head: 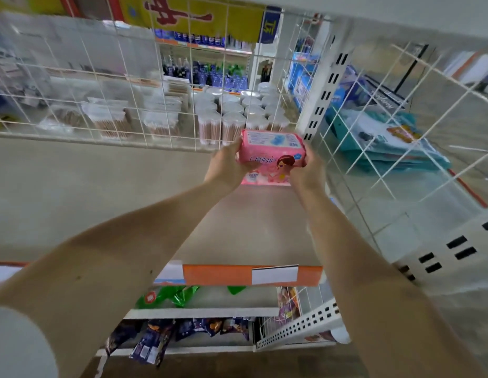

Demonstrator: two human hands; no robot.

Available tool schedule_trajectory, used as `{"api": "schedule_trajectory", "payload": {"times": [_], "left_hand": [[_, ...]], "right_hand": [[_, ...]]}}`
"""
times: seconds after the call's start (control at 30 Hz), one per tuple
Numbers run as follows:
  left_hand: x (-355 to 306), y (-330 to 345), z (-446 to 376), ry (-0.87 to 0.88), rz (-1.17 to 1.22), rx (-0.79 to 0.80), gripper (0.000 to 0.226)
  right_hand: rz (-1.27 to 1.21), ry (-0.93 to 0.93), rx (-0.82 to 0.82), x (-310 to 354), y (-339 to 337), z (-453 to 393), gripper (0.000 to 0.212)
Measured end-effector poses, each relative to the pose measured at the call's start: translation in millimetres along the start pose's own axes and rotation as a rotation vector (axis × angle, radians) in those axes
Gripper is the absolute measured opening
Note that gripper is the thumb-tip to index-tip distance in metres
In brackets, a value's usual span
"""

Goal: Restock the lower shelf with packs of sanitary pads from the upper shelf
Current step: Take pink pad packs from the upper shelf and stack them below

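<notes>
A pink pack of sanitary pads [273,148] is held between both hands near the back of the upper shelf [101,192]. My left hand [226,167] grips its left end and my right hand [308,173] grips its right end. A second pink pack [264,179] lies on the shelf right under the held one, partly hidden by my hands. The lower shelf [204,312] shows below the orange price strip [218,274], with green packs [166,296] and a purple pack [288,306] on it.
A white wire grid [114,85] backs the upper shelf, and another grid [401,126] closes its right side by a slotted upright [323,96]. Behind the grid stand tubs of cotton swabs [232,115]. Dark snack bags [155,342] hang on the lowest shelf.
</notes>
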State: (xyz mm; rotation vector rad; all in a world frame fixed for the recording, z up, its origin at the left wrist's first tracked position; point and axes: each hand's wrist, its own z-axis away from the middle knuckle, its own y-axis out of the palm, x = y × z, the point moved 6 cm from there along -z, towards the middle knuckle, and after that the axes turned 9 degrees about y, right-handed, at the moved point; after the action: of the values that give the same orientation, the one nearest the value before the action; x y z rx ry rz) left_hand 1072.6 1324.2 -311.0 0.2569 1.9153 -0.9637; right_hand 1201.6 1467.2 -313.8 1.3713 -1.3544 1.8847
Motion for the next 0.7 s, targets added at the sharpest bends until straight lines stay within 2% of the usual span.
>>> {"api": "schedule_trajectory", "payload": {"times": [0.07,0.13,0.37,0.5,0.7], "left_hand": [[3,2,-8,0.009,-0.051,0.020,0.052],[4,2,-18,0.002,-0.130,0.033,0.046],[8,1,-43,0.032,-0.277,0.073,0.039],[10,0,-49,0.043,-0.307,0.063,0.034],[10,1,-42,0.009,-0.393,0.075,0.041]], "right_hand": [[-0.033,0.023,0.000,-6,2,-5,0.067],[-0.089,0.064,-0.020,-10,4,-11,0.055],[-0.226,0.172,-0.087,-19,6,-24,0.028],[-0.267,0.239,-0.097,-23,11,-30,0.023],[-0.132,0.234,-0.107,-18,5,-31,0.025]]}}
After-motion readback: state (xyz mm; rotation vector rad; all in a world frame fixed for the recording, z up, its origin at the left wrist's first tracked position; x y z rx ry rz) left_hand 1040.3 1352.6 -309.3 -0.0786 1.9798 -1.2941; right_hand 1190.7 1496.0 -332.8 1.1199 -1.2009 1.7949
